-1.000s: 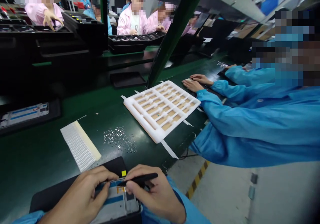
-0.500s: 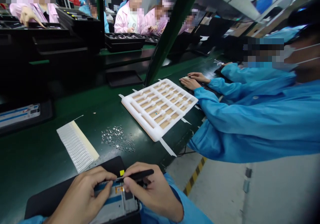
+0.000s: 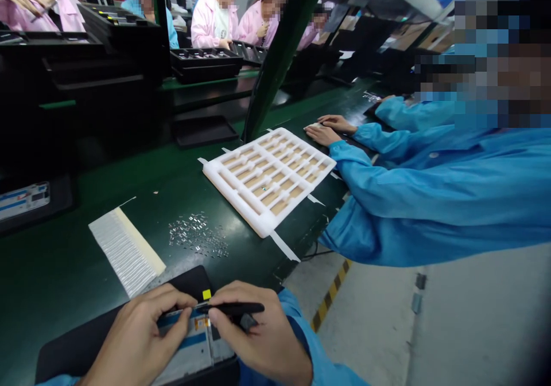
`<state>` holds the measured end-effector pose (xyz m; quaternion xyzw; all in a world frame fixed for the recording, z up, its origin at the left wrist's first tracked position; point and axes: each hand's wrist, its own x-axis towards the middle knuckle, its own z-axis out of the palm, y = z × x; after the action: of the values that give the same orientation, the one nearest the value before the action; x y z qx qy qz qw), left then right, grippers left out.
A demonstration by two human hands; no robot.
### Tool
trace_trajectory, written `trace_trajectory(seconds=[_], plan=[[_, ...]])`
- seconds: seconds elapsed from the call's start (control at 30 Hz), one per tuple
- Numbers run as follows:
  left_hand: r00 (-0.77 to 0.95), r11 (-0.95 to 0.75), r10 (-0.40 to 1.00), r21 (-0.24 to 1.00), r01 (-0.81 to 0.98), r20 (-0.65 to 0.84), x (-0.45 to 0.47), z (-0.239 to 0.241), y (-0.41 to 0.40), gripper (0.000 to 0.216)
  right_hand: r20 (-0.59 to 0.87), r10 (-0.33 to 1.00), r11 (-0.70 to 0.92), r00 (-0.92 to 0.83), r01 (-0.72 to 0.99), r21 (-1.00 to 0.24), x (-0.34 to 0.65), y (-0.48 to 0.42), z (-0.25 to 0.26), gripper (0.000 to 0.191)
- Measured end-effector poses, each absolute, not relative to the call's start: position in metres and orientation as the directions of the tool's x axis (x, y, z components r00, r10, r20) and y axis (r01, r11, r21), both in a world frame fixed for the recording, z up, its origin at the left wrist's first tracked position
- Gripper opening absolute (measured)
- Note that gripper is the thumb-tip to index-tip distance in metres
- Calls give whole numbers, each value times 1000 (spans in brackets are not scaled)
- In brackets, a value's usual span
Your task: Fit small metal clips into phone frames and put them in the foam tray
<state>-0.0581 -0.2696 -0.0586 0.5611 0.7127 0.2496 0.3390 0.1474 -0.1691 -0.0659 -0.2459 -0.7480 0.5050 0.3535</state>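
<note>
In front of me a silver phone frame (image 3: 189,358) with blue strips and an orange flex piece lies in a black tray (image 3: 64,349). My left hand (image 3: 138,334) rests over the frame's left part, thumb and index finger closed at its far edge. In my right hand (image 3: 262,331) are black tweezers (image 3: 239,308), held like a pen. Their tip points left and meets the far edge of the frame close to my left fingertips. What exactly lies at the tip is too small to make out. A yellow tab (image 3: 206,295) shows just beyond.
Beyond the tray lie a sheet of silvery strips (image 3: 124,254) and scattered small metal parts (image 3: 198,234). A white foam tray (image 3: 264,225) is taped down farther off. Another framed part (image 3: 26,199) sits at left. A co-worker's blue sleeves (image 3: 387,185) reach in at right.
The whole view has shifted slightly, so things appear a little left and higher. The tweezers now lie flatter, their tip still at the frame's far edge. My left hand keeps its hold.
</note>
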Motion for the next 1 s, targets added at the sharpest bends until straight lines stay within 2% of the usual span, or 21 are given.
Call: trace_trajectory(seconds=[0.13, 0.27, 0.47, 1.0], plan=[[-134, 255, 966, 734, 629, -221, -58, -60, -271, 28, 362, 693, 440, -624, -32, -897, 148, -174, -67, 18], [-135, 252, 967, 733, 632, -216, -58, -60, -272, 28, 383, 685, 453, -620, -49, -890, 148, -177, -68, 21], [-118, 219, 975, 738, 638, -187, -60, -62, -273, 28, 336, 729, 393, -596, -38, -919, 146, -178, -68, 19], [-103, 210, 976, 726, 655, -190, -61, -58, -273, 30, 280, 739, 346, -613, -12, -938, 149, -170, -66, 13]])
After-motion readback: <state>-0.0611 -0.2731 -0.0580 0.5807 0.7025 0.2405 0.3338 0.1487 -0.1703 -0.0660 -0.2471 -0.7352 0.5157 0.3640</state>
